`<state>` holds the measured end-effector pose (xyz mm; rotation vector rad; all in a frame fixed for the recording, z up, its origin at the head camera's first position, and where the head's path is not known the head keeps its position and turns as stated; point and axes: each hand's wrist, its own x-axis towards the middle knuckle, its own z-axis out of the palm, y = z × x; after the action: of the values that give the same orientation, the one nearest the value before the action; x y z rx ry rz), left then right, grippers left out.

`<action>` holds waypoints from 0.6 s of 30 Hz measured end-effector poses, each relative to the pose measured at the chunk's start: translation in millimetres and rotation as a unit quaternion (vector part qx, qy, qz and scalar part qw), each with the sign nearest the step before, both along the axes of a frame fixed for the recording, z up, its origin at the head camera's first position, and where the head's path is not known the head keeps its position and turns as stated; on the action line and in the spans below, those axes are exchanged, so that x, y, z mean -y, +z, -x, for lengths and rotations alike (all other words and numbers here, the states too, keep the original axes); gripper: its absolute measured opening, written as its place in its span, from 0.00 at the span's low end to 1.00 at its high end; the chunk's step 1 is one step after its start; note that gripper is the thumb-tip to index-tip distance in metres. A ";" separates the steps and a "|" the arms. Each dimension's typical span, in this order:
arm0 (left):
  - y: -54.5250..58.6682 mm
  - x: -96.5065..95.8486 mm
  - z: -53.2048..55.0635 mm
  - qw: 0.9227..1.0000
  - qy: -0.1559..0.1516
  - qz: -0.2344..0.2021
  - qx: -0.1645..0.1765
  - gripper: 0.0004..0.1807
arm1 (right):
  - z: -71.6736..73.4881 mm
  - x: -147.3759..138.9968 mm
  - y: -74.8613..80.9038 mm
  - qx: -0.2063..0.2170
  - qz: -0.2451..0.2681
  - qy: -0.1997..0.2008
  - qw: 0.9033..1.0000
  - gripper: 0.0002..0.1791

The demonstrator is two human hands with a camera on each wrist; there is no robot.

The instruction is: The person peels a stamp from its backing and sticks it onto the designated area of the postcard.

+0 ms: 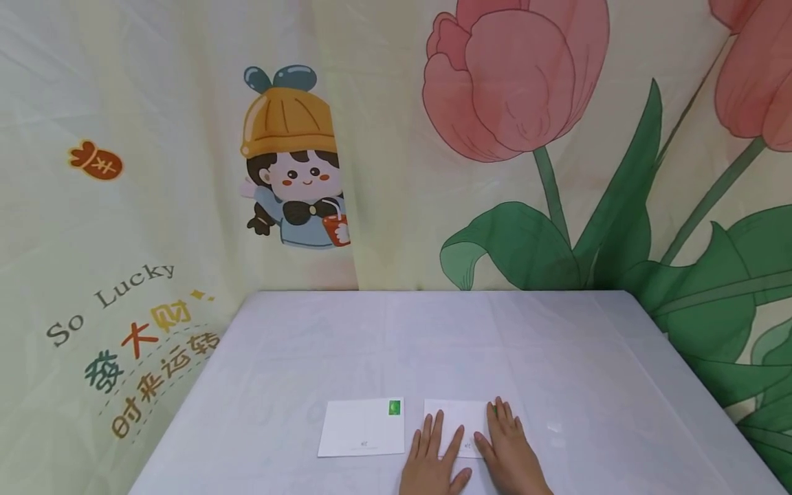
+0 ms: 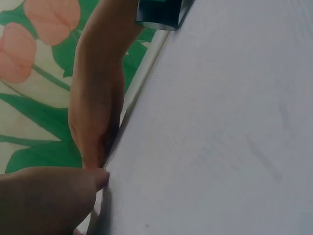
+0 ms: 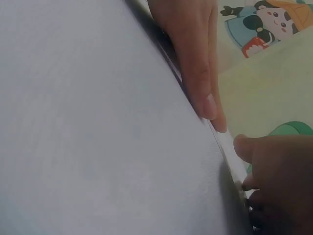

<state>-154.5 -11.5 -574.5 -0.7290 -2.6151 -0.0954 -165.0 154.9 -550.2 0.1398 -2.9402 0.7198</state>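
Observation:
A white, postcard-like card (image 1: 454, 410) lies flat on the table, partly covered by both hands. My left hand (image 1: 431, 457) rests on its left and lower part, fingers extended and spread. On its right side lies my right hand (image 1: 512, 450), fingers straight, hiding most of the card's green stamp-like patch. A second such card (image 1: 355, 425) lies to the left, touched by neither hand; its green patch is at the upper right. The left wrist view shows my left thumb (image 2: 54, 198) large at the lower left. In the right wrist view, my right hand (image 3: 281, 178) is at the lower right.
The white-covered table (image 1: 396, 344) extends forward and to both sides of the cards. Behind it hangs a curtain (image 1: 396, 172) printed with tulips, a cartoon child and lettering. A dark device (image 2: 159, 13) shows near the right forearm in the left wrist view.

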 end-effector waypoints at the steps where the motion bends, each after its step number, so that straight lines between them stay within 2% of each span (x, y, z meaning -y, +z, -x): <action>1: -1.4 0.4 -0.7 1.000 0.001 0.003 -0.007 0.30 | -0.7 0.0 -0.7 -0.001 -0.007 0.004 1.000 0.35; 7: -4.4 3.2 -2.3 0.999 0.009 0.022 -0.035 0.29 | -2.7 1.9 -3.2 -0.006 -0.035 0.007 0.999 0.38; 18: 0.6 3.9 -3.9 1.000 -0.003 0.016 -0.027 0.30 | -2.3 -2.0 -8.3 -0.005 -0.044 -0.003 0.999 0.40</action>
<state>-150.7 -15.4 -573.9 -0.7398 -2.5694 -0.0359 -162.8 156.9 -558.4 0.1425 -2.9620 0.5860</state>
